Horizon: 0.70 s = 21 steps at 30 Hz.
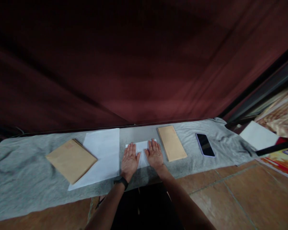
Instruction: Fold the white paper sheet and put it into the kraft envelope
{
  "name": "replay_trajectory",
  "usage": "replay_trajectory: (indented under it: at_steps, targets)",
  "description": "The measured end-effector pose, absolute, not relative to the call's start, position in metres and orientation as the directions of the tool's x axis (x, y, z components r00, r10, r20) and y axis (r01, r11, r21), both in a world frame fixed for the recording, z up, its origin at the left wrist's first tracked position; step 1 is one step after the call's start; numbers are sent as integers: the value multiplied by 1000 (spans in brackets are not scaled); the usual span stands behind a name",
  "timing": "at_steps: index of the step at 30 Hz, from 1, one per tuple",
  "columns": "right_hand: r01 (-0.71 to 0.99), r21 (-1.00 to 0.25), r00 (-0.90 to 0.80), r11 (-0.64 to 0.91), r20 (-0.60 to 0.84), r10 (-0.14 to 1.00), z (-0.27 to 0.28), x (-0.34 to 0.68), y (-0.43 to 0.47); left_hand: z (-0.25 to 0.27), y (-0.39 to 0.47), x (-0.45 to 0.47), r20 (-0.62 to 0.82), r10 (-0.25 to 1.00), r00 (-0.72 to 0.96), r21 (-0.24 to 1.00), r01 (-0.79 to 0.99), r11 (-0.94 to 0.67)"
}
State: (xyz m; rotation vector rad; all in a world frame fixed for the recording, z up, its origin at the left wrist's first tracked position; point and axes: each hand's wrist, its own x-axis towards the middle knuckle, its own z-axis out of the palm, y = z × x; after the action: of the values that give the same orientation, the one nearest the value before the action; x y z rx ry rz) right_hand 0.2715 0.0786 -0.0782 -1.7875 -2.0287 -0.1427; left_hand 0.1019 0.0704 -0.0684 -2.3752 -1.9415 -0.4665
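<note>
A small white sheet of paper [141, 147], perhaps folded, lies on the grey cloth in front of me. My left hand [130, 160] rests flat on its left part, fingers stretched forward. Flat on the right part lies my right hand [154, 155], its thumb pointing toward the left one. Both hands press down and grip nothing; they cover much of the sheet. Just right of my right hand is a brown envelope stack [172, 143]. To the left, larger white paper [105, 153] is partly covered by more brown envelopes [71, 160].
The grey cloth [21, 163] covers a long narrow surface, with a dark red curtain-like backdrop [139, 70] behind it. A phone [205, 145] lies at the right. Beyond the right end are a white sheet [259, 135] and colourful packaging [284, 159]. Tiled floor [220, 195] shows below.
</note>
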Motion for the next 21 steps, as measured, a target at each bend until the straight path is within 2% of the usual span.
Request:
replay_trajectory:
  at_steps: [11,21]
  targets:
    - [967,-200,-47,160,475,879,-86,279,56,-73,47,97,332,933,139,201,956,-214]
    - [979,-167,-27,113,449,893,-90,287,8,-74,18,95,347,929,127,228,950,-215]
